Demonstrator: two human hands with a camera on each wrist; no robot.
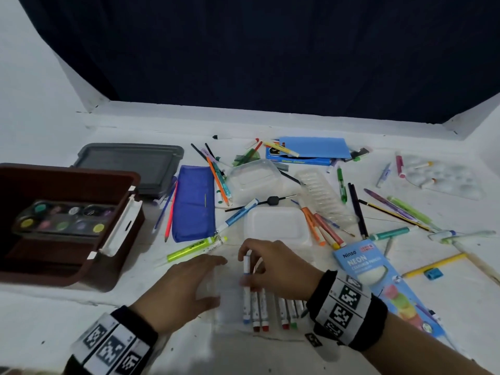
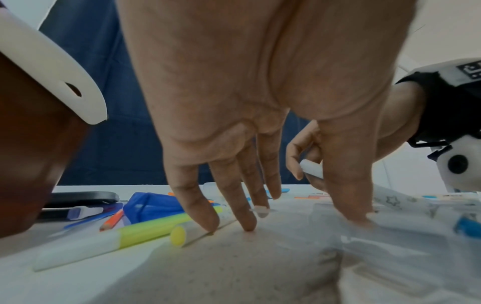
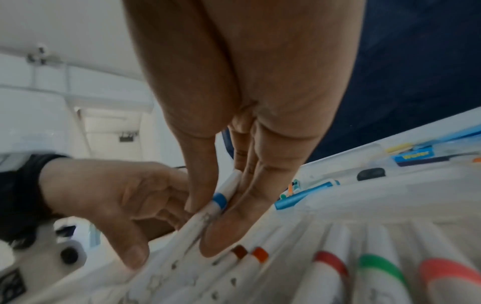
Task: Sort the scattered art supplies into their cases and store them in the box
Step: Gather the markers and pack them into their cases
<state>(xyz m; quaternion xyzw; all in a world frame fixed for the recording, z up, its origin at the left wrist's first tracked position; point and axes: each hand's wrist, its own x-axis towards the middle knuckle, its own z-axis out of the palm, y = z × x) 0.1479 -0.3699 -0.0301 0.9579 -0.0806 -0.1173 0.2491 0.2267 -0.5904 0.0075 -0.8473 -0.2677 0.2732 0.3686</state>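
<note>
Right hand has its grip clamped on a white marker with a blue band, thumb on one side and fingers on the other, the marker's lower end set among the other markers lying in the clear plastic marker case just under the grip. Left hand lies beside it with fingers straight and spread, its grip apart, fingertips pressing the table and thumb on the case's near edge.

Largest of the things around is the brown box, well to the left of the left hand, with a watercolour palette inside it; its grey lid lies beyond it. Ahead of both hands sits a blue pencil pouch, and directly ahead of the right grip a clear lidded container. To the right of the right wrist lies a blue neon pencil packet. Farther ahead is a blue watercolour box. Just ahead of the left fingers lies a yellow-green highlighter. Loose pens, pencils and markers are scattered over the table beyond and to the right of the hands, and a small blue sharpener lies far right.
</note>
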